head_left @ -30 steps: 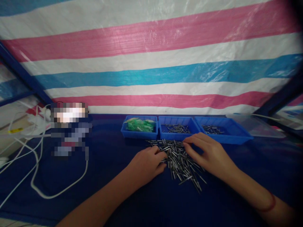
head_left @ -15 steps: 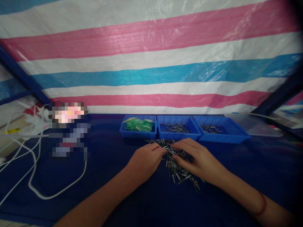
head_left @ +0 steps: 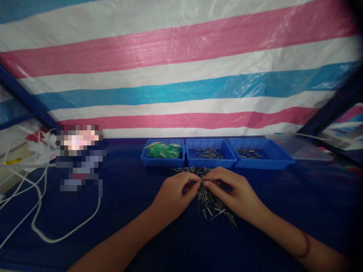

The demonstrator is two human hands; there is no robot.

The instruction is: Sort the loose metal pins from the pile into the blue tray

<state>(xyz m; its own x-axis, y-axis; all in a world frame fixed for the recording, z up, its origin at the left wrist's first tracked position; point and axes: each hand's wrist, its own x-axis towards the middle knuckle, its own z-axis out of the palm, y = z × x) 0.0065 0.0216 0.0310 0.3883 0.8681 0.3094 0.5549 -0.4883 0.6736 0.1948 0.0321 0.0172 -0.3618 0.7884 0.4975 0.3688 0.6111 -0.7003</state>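
Head view: over a pile of slim metal rods (head_left: 208,206) lying on the dark blue desk (head_left: 176,249), the left hand (head_left: 176,194) and the right hand (head_left: 241,194) are facing each other, almost touching. Each grip is clamping on one thin metal rod (head_left: 201,181), which is spanning the narrow gap between them. Behind the pile, a left bin (head_left: 163,163) is holding green packets (head_left: 164,150), while a middle bin (head_left: 211,163) and a right bin (head_left: 265,164) are holding loose metal pieces (head_left: 210,153).
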